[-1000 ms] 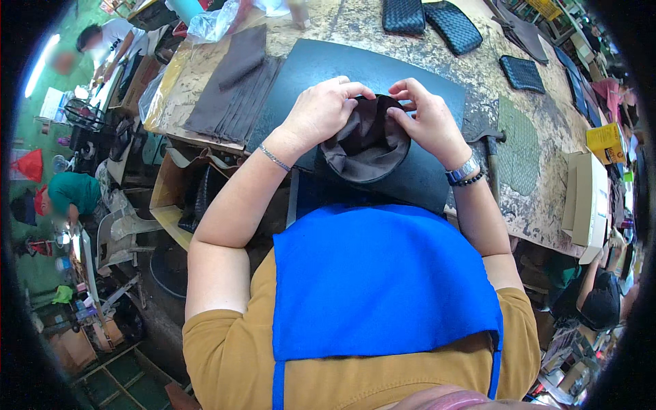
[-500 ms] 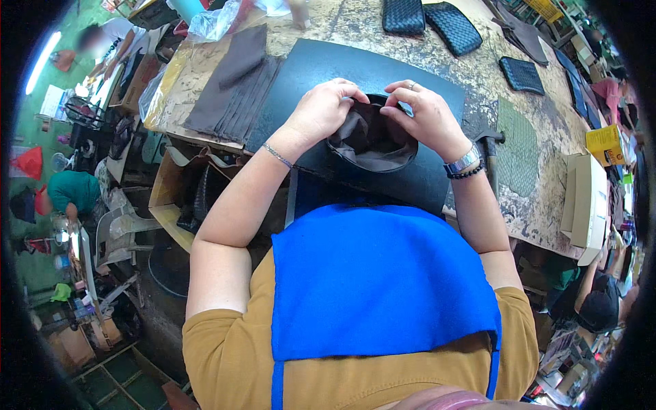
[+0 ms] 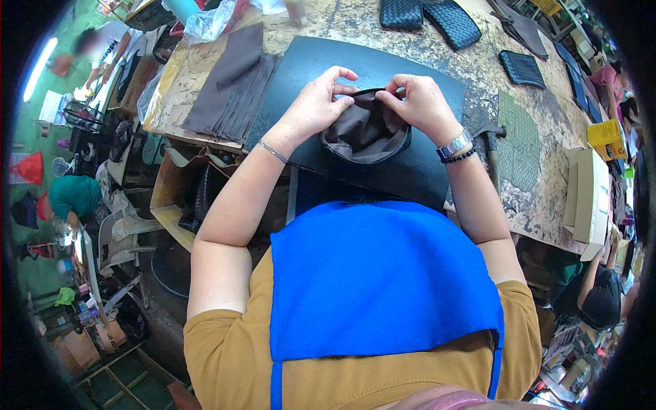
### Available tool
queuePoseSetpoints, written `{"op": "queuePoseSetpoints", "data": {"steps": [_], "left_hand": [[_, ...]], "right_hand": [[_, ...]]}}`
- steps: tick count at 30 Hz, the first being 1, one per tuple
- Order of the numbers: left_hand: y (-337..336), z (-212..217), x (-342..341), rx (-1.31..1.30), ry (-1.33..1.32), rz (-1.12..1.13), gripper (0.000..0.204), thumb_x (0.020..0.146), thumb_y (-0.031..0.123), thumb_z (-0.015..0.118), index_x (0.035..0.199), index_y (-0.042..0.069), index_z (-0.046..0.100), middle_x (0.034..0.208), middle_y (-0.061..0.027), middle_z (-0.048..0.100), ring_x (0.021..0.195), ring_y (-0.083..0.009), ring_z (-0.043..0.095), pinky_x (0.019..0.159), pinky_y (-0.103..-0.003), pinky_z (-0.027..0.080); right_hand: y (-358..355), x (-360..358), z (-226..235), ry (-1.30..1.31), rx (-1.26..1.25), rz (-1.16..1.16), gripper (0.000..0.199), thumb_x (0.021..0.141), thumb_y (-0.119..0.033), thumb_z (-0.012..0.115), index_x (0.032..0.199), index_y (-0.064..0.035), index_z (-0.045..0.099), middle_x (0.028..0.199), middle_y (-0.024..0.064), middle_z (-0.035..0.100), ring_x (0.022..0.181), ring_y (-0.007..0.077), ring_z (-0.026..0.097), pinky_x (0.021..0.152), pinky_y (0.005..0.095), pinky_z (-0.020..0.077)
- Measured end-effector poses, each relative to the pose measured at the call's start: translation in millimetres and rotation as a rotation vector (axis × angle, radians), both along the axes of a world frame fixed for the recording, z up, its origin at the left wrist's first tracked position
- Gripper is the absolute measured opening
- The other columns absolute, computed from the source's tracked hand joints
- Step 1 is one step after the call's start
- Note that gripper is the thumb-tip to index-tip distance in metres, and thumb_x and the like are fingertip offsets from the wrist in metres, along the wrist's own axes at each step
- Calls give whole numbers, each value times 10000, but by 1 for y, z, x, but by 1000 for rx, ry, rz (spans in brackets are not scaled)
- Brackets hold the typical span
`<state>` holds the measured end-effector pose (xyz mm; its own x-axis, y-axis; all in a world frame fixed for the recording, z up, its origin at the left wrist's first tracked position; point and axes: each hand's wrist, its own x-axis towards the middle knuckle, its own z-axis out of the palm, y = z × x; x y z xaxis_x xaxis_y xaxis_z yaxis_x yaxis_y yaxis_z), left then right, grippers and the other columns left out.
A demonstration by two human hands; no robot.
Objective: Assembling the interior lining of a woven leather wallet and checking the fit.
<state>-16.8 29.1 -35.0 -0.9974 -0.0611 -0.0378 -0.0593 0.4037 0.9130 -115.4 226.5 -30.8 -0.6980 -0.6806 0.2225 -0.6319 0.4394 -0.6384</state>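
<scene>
A round black pouch (image 3: 365,130) with a dark brown cloth lining stands mouth up over the black work mat (image 3: 307,68). On its far left rim is my left hand (image 3: 321,102), thumb and fingers closed about the edge. My right hand (image 3: 420,102) pinches the far right rim, thumb inside by the lining. The far rim is drawn up between the two hands. The pouch's outer side is mostly hidden from above.
Left of the mat lies a stack of dark brown cloth pieces (image 3: 229,89). A hammer (image 3: 490,147) and a green textured sheet (image 3: 518,143) lie to the right. Black woven pouches (image 3: 451,26) are at the back. A white box (image 3: 584,198) stands at the right table edge.
The pouch has shifted slightly left and its mouth is tilted more toward me. My left hand has moved a little down the rim, its fingers more spread. The right has slid left along the rim.
</scene>
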Motion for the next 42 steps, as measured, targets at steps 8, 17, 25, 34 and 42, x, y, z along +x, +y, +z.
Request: {"op": "queuePoseSetpoints", "data": {"steps": [8,17,25,34,42], "left_hand": [[-6,-2,-7,5,-105,-23,340,913,-10,579,1230,74,491,1041,-97,664,901,-85,596,747,-230,505],[-15,-16,-15,219,-86,-150,406,919,-59,515,1293,78,436,1185,-136,619,1009,-127,597,847,-245,511],[-12,-12,-17,126,-105,-157,442,904,-87,484,1311,79,430,1181,-134,614,1042,-130,587,869,-244,503],[-9,-9,-21,107,-90,-171,414,898,-48,523,1283,92,465,1056,-86,639,973,-100,588,819,-238,493],[8,3,-19,-90,64,-42,329,843,50,652,1156,67,553,901,-87,719,832,-113,662,766,-261,513]], "right_hand": [[-8,-7,-3,96,57,16,235,788,-265,744,773,-39,684,716,153,671,677,261,684,623,348,528],[-11,-8,0,105,40,54,228,769,-248,713,750,-24,678,723,181,656,710,343,654,663,396,523],[-11,-12,-5,96,73,39,256,789,-294,727,771,-41,693,725,164,671,691,292,676,642,365,527],[-11,-12,-3,140,82,38,249,783,-290,722,771,-44,689,695,164,653,667,301,658,622,374,515],[-9,-4,5,126,83,35,223,779,-246,690,742,-27,667,717,176,658,719,346,657,669,415,524]]}}
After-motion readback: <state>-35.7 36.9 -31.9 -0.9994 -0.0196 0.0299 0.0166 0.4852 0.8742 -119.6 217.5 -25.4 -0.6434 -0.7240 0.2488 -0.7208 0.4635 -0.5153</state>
